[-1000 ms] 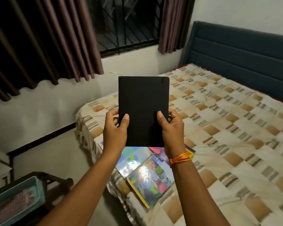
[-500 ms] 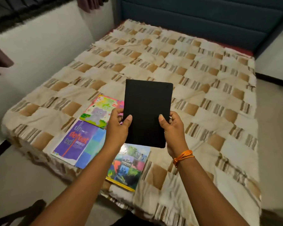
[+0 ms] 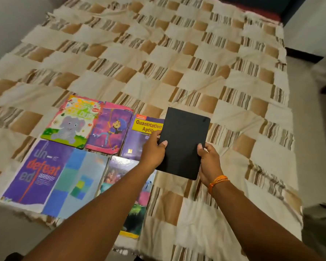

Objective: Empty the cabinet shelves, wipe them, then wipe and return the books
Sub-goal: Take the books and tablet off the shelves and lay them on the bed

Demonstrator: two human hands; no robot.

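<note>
Five books [image 3: 68, 159], checked bedspread [image 3: 177, 53], white walls [image 3: 8, 19]

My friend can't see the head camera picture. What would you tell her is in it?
Two hands, left and right, hold a plain black book above a bed with a checked cover. Colourful books lie on the bed's left, including an elephant book and a purple book.

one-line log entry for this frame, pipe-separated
phase: emptying shelves | left hand: grips black book | right hand: grips black book | book: held above bed, beside Quantitative Aptitude book | laid out: five books
</note>
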